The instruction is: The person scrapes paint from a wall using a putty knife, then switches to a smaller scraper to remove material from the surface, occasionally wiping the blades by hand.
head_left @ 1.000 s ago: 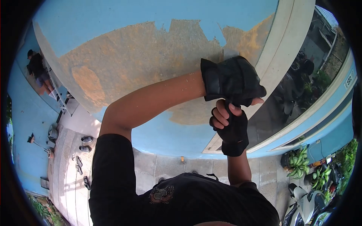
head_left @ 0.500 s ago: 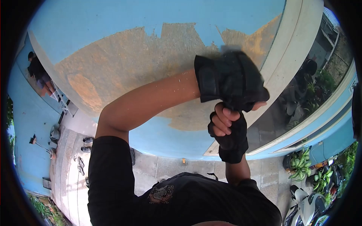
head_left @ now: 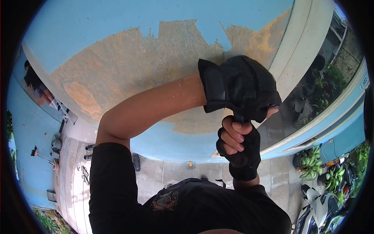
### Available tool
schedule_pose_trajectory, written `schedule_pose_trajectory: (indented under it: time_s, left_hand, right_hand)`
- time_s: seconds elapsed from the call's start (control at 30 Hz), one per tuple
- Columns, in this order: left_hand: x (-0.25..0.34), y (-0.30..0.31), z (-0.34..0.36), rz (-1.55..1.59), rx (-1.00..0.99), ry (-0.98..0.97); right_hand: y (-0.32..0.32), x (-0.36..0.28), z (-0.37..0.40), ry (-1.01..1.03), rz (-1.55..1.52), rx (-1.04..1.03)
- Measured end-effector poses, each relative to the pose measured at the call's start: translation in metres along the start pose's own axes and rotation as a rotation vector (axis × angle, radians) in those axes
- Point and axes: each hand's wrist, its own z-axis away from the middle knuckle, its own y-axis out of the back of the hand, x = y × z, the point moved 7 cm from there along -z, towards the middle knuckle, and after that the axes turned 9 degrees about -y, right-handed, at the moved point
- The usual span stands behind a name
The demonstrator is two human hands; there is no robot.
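Note:
Both my hands wear black fingerless gloves and sit one above the other in front of a wall point(head_left: 171, 54). Blue paint is stripped from a wide patch of it, baring rough grey-brown plaster. My left hand point(head_left: 247, 85) is above, its back toward me, closed around the upper part of a tool. Just below, my right hand point(head_left: 237, 142) wraps its fingers around the tool's black handle point(head_left: 238, 117), a short piece of which shows between the gloves. The tool's head is hidden behind my left hand, so its kind cannot be made out. Pale flecks dot my left forearm.
A pale frame point(head_left: 298, 43) borders dark glass on the right. Potted plants point(head_left: 309, 165) and a motorbike point(head_left: 317, 210) stand lower right. At far left a person point(head_left: 35, 82) is by a ladder point(head_left: 64, 111). Sandals point(head_left: 84, 174) and a broom point(head_left: 39, 154) are lower left.
Both hands have moved slightly down, still together on the tool. The blurred dark shape above my left hand no longer shows. The view has shifted a little.

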Motion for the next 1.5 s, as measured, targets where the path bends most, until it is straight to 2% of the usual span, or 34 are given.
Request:
schedule_pose_trajectory:
  time_s: [0.1, 0.23, 0.33, 0.43, 0.53, 0.6, 0.67, 0.7, 0.8, 0.87, 0.97, 1.03, 1.17, 1.23, 1.37, 1.43, 1.5]
  left_hand:
    - [0.004, -0.005, 0.004, -0.019, -0.074, 0.006]
    - [0.002, -0.007, 0.003, 0.036, -0.146, 0.041]
    - [0.002, -0.004, 0.003, 0.000, -0.070, 0.010]
    - [0.003, -0.003, 0.005, -0.081, -0.144, 0.031]
    - [0.004, -0.001, 0.002, 0.013, -0.032, 0.000]
    - [0.009, -0.002, 0.006, -0.028, -0.150, 0.017]
    - [0.004, 0.001, 0.003, -0.007, -0.128, 0.006]
    - [0.003, 0.001, 0.002, 0.033, -0.101, 0.004]
    - [0.004, 0.003, -0.001, -0.015, -0.144, -0.019]
    - [0.008, 0.000, 0.004, 0.039, -0.102, -0.032]
    - [0.004, 0.001, 0.003, -0.009, -0.071, -0.031]
    - [-0.004, -0.007, 0.001, -0.034, -0.172, 0.058]
    - [0.001, -0.006, 0.004, 0.025, -0.163, 0.005]
    - [-0.010, -0.008, 0.002, 0.095, -0.160, 0.084]
    - [-0.001, -0.013, 0.008, 0.084, -0.171, 0.005]
    - [-0.004, -0.012, 0.014, 0.057, -0.067, 0.003]
    - [-0.009, -0.009, 0.004, 0.093, -0.136, 0.028]
  right_hand:
    - [0.006, -0.002, 0.001, 0.076, 0.196, 0.140]
    - [0.007, -0.001, 0.000, 0.057, 0.160, 0.089]
    - [0.005, -0.003, -0.001, 0.113, 0.146, 0.115]
    - [0.005, 0.000, 0.000, 0.081, 0.193, 0.081]
    - [0.002, -0.003, -0.005, 0.162, 0.195, 0.153]
    - [0.011, 0.001, -0.002, 0.181, 0.237, 0.212]
    - [0.009, 0.001, -0.003, 0.099, 0.225, 0.097]
    - [0.007, -0.002, -0.004, 0.121, 0.144, 0.127]
    - [0.006, -0.006, -0.008, 0.148, 0.201, 0.123]
    - [0.007, -0.001, -0.004, 0.141, 0.179, 0.123]
    - [0.005, -0.004, -0.008, 0.090, 0.102, 0.045]
    - [0.005, -0.002, -0.009, 0.126, 0.106, 0.077]
    - [0.004, 0.001, -0.006, 0.141, 0.072, 0.060]
    - [-0.001, -0.003, -0.009, 0.131, 0.061, 0.032]
    - [0.005, 0.000, -0.008, 0.185, 0.151, 0.124]
    - [0.006, -0.001, -0.005, 0.167, 0.145, 0.133]
    - [0.004, -0.005, -0.008, 0.156, 0.118, 0.116]
